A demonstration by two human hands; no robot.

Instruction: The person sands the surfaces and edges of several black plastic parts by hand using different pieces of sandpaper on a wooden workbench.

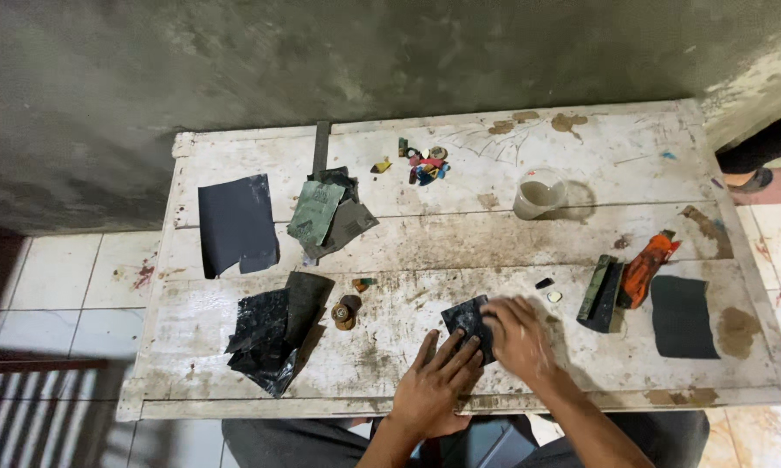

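White-painted planks, scuffed and stained, made up the table [581, 139] that filled most of the view, set against a grey wall. On it lay several dark sheets: one large sheet [237, 224] at the far left, a crumpled black pile [273, 334] near the front left, and a flat dark rectangle [683, 316] at the right. A greenish sheet [316, 211] rested on more scraps beside the large one. A clear plastic cup [539, 193] of cloudy liquid stood toward the back right, a dark block [600, 295] and an orange tool [646, 269] lay together nearer the front, and a cluster of small coloured pieces [425, 163] sat at the back.

The small dark piece of sandpaper [467, 322] lay near the front edge, in the middle. The left hand [438, 381] pressed flat on its near side, fingers spread. The right hand [516, 334] was blurred over its right edge; whether it pinched anything could not be told.

Judging by its look, the piece would be light, thin and floppy (gritty rather than slippery), best pinned flat under the fingers or lifted by a corner. Open board lay left and right of the hands, while the front edge ran just below the wrists, so little room remained toward the person.
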